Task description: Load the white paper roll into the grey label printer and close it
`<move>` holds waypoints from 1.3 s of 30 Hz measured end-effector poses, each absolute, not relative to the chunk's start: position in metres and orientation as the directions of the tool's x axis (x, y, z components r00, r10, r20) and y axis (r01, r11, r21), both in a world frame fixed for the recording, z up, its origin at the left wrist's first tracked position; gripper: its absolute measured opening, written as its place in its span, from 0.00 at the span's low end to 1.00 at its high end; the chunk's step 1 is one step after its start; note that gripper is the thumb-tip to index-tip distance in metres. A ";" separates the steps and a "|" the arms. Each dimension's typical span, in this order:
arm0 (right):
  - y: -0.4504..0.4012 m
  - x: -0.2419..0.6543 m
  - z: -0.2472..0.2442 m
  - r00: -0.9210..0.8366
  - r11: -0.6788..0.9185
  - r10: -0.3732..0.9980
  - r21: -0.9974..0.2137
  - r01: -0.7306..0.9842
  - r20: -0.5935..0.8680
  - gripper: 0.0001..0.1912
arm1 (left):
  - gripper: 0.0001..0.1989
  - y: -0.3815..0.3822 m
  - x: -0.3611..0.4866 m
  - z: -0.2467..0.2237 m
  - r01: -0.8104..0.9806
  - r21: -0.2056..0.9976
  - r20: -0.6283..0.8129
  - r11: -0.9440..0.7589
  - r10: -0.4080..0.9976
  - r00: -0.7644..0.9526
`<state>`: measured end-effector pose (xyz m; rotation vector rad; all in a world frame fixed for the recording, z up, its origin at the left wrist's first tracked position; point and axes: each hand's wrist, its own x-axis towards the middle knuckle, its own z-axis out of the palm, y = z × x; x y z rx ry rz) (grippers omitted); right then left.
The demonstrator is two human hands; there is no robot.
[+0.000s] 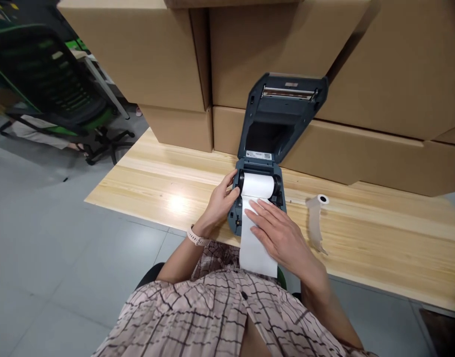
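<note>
A dark blue-grey label printer [234,214] stands on the wooden table, its lid [285,111] tilted up and back. Inside, a white label roll [258,185] sits between two black holders. From it a strip of white label paper [257,253] runs over the printer's front toward my body. My left hand [224,198] rests against the printer's left side, thumb and fingers apart near the left roll holder. Lying flat with fingers stretched, my right hand [275,225] presses on the paper strip just in front of the roll.
On the wooden table [379,238], a small roll with a loose backing strip [315,223] lies right of the printer. Large cardboard boxes [145,59] are stacked behind it. An office chair [52,79] stands at the left, with part of a person behind it.
</note>
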<state>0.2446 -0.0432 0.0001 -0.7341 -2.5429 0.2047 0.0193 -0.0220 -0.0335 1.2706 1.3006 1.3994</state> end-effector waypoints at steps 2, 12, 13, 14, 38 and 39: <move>-0.047 0.246 0.000 -0.745 0.858 0.513 -0.268 0.438 0.426 0.20 | 0.31 -0.022 0.019 -0.035 0.066 0.988 0.147 -0.139 0.978 -0.150; -0.060 0.246 0.000 -0.748 0.861 0.508 -0.264 0.434 0.427 0.21 | 0.32 -0.042 0.030 -0.023 0.303 0.940 0.216 -0.159 0.962 -0.166; -0.061 0.244 0.001 -0.749 0.865 0.501 -0.249 0.435 0.433 0.21 | 0.31 -0.046 0.031 -0.018 0.406 0.889 0.289 -0.213 0.948 -0.133; -0.063 0.243 0.001 -0.749 0.868 0.496 -0.238 0.436 0.439 0.21 | 0.29 -0.049 0.033 -0.012 0.488 0.828 0.351 -0.277 0.934 -0.065; -0.075 0.266 0.016 -0.752 0.864 0.477 -0.402 0.305 0.455 0.12 | 0.23 -0.079 0.041 -0.002 0.615 0.594 0.321 -0.518 0.854 0.410; -0.070 0.274 0.025 -0.752 0.857 0.473 -0.439 0.270 0.459 0.12 | 0.24 -0.084 0.043 -0.003 0.614 0.585 0.334 -0.530 0.847 0.412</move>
